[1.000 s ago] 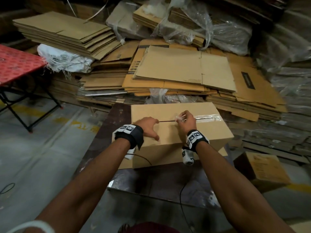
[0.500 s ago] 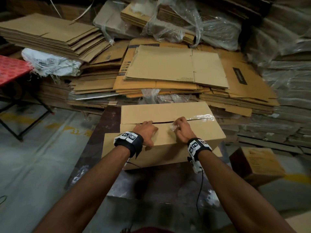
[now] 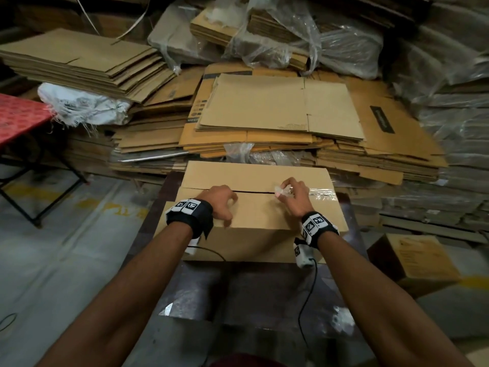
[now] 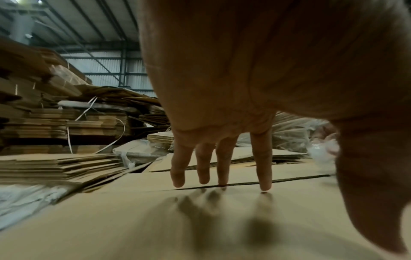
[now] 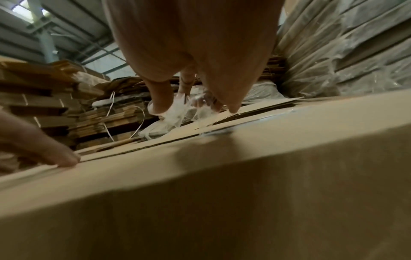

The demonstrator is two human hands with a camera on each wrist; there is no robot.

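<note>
**Tape pinched at the box seam**

Flat cardboard stacks point(image 3: 264, 109) fill the space beyond both hands, some of them under plastic wrap. A dark table point(image 3: 264, 292) lies below the wrists and forearms. A second box point(image 3: 415, 258) sits on the floor, out past the right forearm.

The box point(image 3: 259, 213) stands on the table directly under both hands. Its two top flaps meet in a seam that runs from one hand to the other, and between the hands the seam shows as a thin dark slit.

The left hand point(image 3: 221, 201) rests on the near flap. Its fingers point(image 4: 263, 163) are spread and fairly straight, with their tips touching the cardboard at the seam, and it holds nothing.

The right hand point(image 3: 295, 193) is over the seam, to the right of the left hand and apart from it. Its thumb and fingertips are pressed together in a pinch on the crumpled loose end of the clear tape point(image 3: 321, 194). Under the fingertips that end is lifted off the cardboard. From the right hand outward, the rest of the tape lies stuck along the seam to the box's right edge.
</note>
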